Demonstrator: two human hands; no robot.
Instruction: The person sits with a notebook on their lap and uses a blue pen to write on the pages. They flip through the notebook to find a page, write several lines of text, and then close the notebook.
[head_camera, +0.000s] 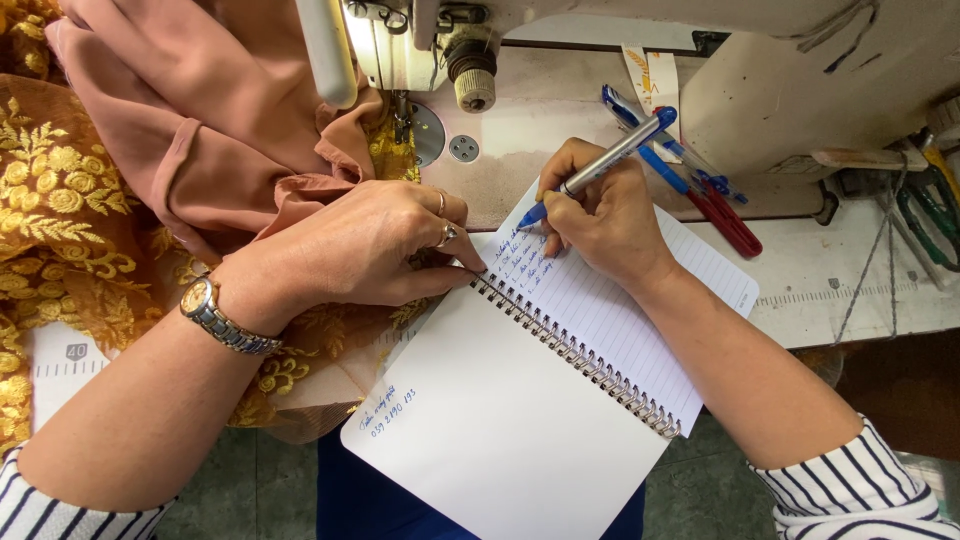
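— Fingers first: what is the right hand (600, 215) doing?

— Its fingers are clamped round a silver ballpoint pen with a blue cap and blue tip (598, 167), the tip touching the top of the lined page of the open white spiral-bound notebook (560, 370). A few lines of blue handwriting sit just under the tip.

— And the left hand (365, 250)?

— It lies flat, fingers together and bent, the fingertips pressing on the upper end of the notebook's wire spiral (575, 355). It grips nothing. There are rings on two fingers and a silver and gold metal wristwatch (215, 315) on the wrist.

— Where does the notebook lie?

— Open on the front edge of the worn cream sewing-machine table (850, 280), tilted, its blank lower leaf hanging out past the edge.

— What is around the notebook?

— Left of it, under the left hand, dusty-pink plain fabric (210, 130) lies bunched on tan sheer fabric with gold floral embroidery (60, 210). Above it stands the cream sewing-machine head (440, 40), the pink cloth reaching under it. Just above its right corner lie red-handled scissors (725, 215) and a blue-and-white pen (665, 145). Well to its right, green-handled tools (930, 215) rest at the table's far end.

— Sleeves?

— Both arms end in white sleeves with dark stripes (860, 485).
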